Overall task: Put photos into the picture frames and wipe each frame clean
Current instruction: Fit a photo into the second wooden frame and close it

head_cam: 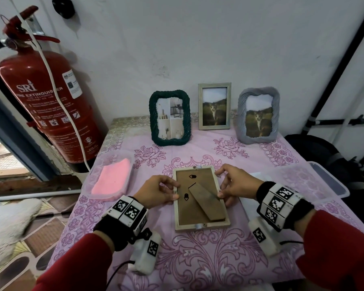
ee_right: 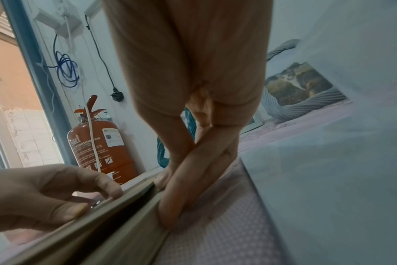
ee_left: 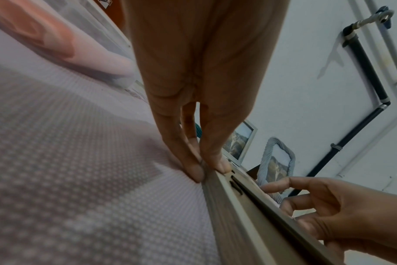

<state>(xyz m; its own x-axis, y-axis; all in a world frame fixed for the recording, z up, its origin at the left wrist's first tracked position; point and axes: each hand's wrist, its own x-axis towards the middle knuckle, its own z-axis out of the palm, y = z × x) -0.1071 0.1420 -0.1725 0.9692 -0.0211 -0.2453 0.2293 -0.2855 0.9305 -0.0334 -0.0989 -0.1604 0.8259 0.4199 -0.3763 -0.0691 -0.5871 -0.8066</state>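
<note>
A light wooden picture frame (head_cam: 185,213) lies face down on the pink flowered tablecloth, its brown back and fold-out stand (head_cam: 208,204) facing up. My left hand (head_cam: 174,191) pinches the frame's left edge near a small metal tab, with its fingertips (ee_left: 222,166) down on the rim (ee_left: 233,215). My right hand (head_cam: 220,185) grips the right edge, fingers curled along the frame's side (ee_right: 125,224). Three frames stand at the back: a green rope one (head_cam: 169,118), a pale wooden one (head_cam: 214,106) and a grey one (head_cam: 259,115). The last two show a cat photo.
A pink cloth (head_cam: 111,179) lies in a clear plastic tub at the left. Another clear tub (head_cam: 326,181) sits at the table's right edge. A red fire extinguisher (head_cam: 48,106) stands against the wall, left of the table.
</note>
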